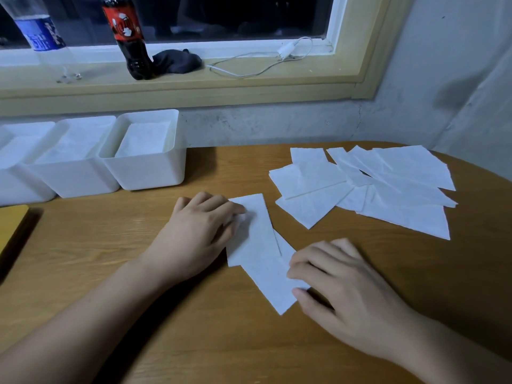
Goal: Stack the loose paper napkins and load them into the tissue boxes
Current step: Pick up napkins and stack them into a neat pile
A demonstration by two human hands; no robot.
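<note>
Two white paper napkins (257,245) lie overlapped and askew on the wooden table (138,259) in front of me. My left hand (199,228) rests palm down on the upper napkin's left edge, fingertips pressing it. My right hand (340,284) pinches the right edge of the lower napkin. Several loose napkins (368,187) are scattered at the right. Three white tissue boxes stand in a row at the back left; the nearest box (149,173) and the middle box (74,178) hold stacked napkins, the third box (16,184) is partly cut off.
A yellow object (11,225) lies at the table's left edge. On the window sill behind stand a cola bottle (130,42), a clear water bottle (41,34), a dark cloth (177,60) and a white charger cable (263,59). A grey wall bounds the right side.
</note>
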